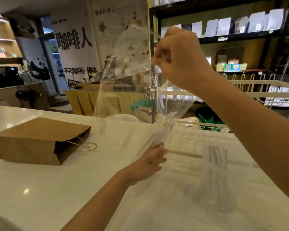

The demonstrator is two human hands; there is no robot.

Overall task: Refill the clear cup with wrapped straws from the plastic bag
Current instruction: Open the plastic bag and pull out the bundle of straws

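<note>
1. Bag (133, 80) is held up high over the counter (40, 189) by the right hand (180, 59), whose fingers are pinched on its top edge. It is likely lifted this way so the straws slide down to the low end.
2. Straws (158, 135) are gripped through the low end of the bag by the left hand (150, 162), most likely to be pulled out.
3. Bag is clear, thin and crinkled, and almost all of it looks empty.
4. Cup (214, 179) is stood on the counter to the right, near the bag. White wrapped straws are already held upright inside it.
5. Paper bag (38, 140) is laid on its side to the left.
</note>
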